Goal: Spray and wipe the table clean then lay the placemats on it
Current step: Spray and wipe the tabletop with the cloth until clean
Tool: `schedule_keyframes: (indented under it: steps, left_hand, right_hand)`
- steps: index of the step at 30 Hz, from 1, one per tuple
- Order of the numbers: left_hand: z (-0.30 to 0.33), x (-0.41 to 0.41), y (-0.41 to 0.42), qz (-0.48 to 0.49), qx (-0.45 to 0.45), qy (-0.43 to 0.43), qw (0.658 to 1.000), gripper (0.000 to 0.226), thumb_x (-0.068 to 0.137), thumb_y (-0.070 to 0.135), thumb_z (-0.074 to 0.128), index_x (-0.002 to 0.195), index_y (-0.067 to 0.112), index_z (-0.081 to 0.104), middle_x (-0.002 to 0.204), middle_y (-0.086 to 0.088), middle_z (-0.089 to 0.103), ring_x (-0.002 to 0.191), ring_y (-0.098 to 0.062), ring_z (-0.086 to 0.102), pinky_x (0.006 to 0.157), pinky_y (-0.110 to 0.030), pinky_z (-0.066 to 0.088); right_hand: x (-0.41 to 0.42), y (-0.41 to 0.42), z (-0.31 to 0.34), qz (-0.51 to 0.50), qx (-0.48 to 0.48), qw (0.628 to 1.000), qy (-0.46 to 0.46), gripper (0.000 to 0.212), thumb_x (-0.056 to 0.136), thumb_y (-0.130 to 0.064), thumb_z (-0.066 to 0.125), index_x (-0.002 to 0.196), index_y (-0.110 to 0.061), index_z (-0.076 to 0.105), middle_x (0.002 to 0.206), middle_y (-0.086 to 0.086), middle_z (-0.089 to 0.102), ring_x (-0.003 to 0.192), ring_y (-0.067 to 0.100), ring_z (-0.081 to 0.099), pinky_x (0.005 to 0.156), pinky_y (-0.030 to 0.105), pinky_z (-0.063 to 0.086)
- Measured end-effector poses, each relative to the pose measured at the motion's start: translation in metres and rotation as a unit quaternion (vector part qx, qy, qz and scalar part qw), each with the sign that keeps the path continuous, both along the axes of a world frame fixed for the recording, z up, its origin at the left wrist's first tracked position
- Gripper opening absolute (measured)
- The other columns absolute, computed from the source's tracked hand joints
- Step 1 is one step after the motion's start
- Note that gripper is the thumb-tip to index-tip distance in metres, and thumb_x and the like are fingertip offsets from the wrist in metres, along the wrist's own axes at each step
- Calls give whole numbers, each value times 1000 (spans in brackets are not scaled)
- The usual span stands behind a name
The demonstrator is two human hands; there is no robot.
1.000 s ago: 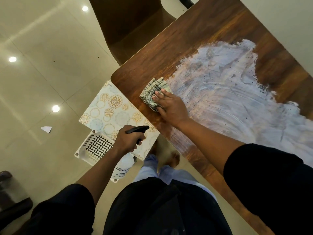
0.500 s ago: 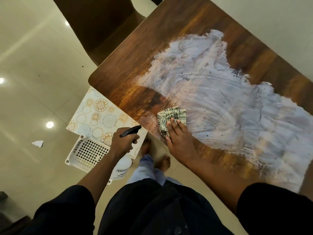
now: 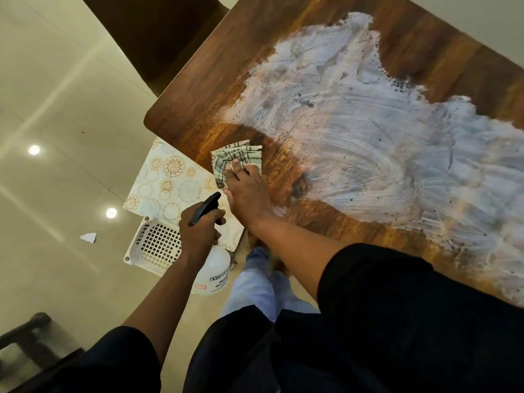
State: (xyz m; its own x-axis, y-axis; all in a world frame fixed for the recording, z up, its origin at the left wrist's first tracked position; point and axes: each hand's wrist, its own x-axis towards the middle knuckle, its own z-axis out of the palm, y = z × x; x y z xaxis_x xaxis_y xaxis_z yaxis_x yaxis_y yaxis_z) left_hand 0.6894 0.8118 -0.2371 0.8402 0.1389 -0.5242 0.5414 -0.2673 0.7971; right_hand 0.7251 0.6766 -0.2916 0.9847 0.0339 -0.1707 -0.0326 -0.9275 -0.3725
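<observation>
The wooden table (image 3: 215, 89) carries a wide white smear (image 3: 368, 131) with dark specks over its middle and right. My right hand (image 3: 246, 191) presses a folded checked cloth (image 3: 232, 158) flat onto the table near its front left edge, fingers straight. My left hand (image 3: 200, 226) grips the black trigger head of a white spray bottle (image 3: 214, 272), held off the table above the floor. A patterned placemat (image 3: 170, 184) with gold and blue circles lies on a white basket beside the table, partly hidden by the table edge and my hands.
The white lattice basket (image 3: 154, 246) sits on the tiled floor (image 3: 56, 109) left of my legs. A brown chair (image 3: 158, 32) stands at the table's far left end. A scrap of white paper (image 3: 88, 237) lies on the floor. Dark furniture (image 3: 25, 333) sits at the bottom left.
My right hand slid the cloth from the table's left corner back to the front edge, then a little left. The left hand kept its grip on the spray bottle.
</observation>
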Motion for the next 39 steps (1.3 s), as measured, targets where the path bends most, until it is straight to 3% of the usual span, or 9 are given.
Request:
schedule_keyframes:
  steps: [5, 10, 15, 19, 22, 27, 34, 37, 39]
  left_hand:
    - [-2, -10, -16, -26, -28, 6, 999, 33, 96, 2, 67, 87, 33, 72, 71, -19, 66, 39, -20, 47, 44, -27, 38]
    - [-3, -16, -25, -38, -30, 29, 998, 22, 95, 3, 68, 85, 22, 73, 71, -18, 67, 41, -22, 47, 47, -29, 38]
    - [1, -5, -24, -43, -40, 25, 998, 30, 96, 2, 67, 85, 29, 72, 70, -18, 66, 41, -22, 47, 46, -28, 38]
    - [2, 10, -14, -42, -31, 24, 998, 22, 95, 2, 68, 88, 23, 74, 70, -18, 67, 41, -23, 48, 46, -29, 38]
    - [5, 23, -3, -32, -29, 18, 999, 29, 95, 3, 68, 85, 30, 73, 69, -17, 66, 41, -22, 47, 43, -27, 38]
    - [3, 50, 18, -39, -11, 22, 999, 10, 90, 4, 69, 84, 9, 74, 66, -15, 67, 41, -24, 47, 43, -27, 37]
    - [6, 54, 3, -133, -43, 28, 990, 15, 75, 21, 67, 84, 31, 74, 69, -18, 68, 42, -24, 48, 45, -28, 39]
    - [2, 44, -19, -204, -68, 36, 976, 9, 76, 21, 68, 77, 16, 75, 73, -32, 65, 44, -28, 47, 48, -33, 39]
    - [-4, 37, -35, -249, -67, 40, 965, 22, 75, 22, 70, 75, 0, 73, 72, -35, 63, 44, -31, 48, 50, -36, 41]
  right_hand:
    - [-79, -56, -5, -6, 1, 999, -37, 54, 98, -37, 59, 147, -18, 49, 159, 2, 42, 134, 28, 39, 96, 49, 46]
    - [-142, -95, -14, -31, -40, 998, -35, 57, 99, -43, 58, 151, -21, 46, 162, -3, 37, 134, 28, 44, 94, 47, 48]
    - [-124, -80, -13, -29, -57, 998, -19, 59, 98, -42, 59, 150, -17, 48, 159, 4, 42, 130, 30, 42, 94, 49, 46]
    - [-76, -48, -6, -11, -33, 999, -1, 59, 95, -36, 66, 147, -14, 49, 156, 8, 45, 133, 32, 41, 95, 52, 46]
    - [-29, -17, 5, 5, -17, 1000, 24, 61, 97, -37, 64, 150, -14, 46, 159, 9, 41, 137, 33, 39, 99, 52, 41]
    - [16, 21, 12, -1, -39, 998, 48, 58, 98, -30, 61, 150, -11, 43, 159, 12, 39, 138, 34, 36, 101, 53, 41]
    - [-36, -10, 5, -8, -38, 999, 6, 54, 92, -30, 61, 143, -14, 53, 156, 7, 46, 143, 29, 41, 97, 48, 44]
    - [-89, -41, 5, -79, -45, 996, 19, 51, 93, -33, 50, 140, -17, 57, 156, 4, 47, 142, 27, 44, 95, 46, 45]
    - [-126, -64, 6, -131, -52, 990, 16, 53, 93, -36, 42, 138, -16, 60, 155, 3, 49, 142, 27, 45, 98, 46, 47]
